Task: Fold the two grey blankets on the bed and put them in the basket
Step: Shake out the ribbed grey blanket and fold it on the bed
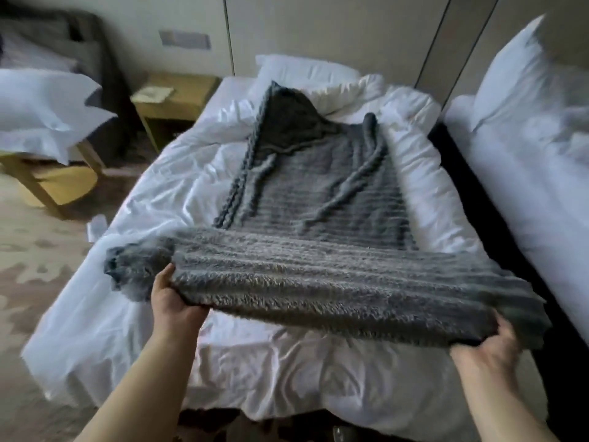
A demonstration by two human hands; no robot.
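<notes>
Grips the near edge of a fluffy grey ribbed blanket (318,282) at both ends, left hand (173,303) curled under the left corner, right hand (487,349) clutching the right. Holds that edge just above a rumpled white bed (255,362), with the rest lying along it toward a white pillow (306,71).

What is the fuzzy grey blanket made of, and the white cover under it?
The grey blanket looks like plush fleece, probably synthetic: fuzzy pile in raised ribs. The white duvet under it looks like smooth woven cloth, maybe cotton: sharp creases and a faint sheen.
</notes>
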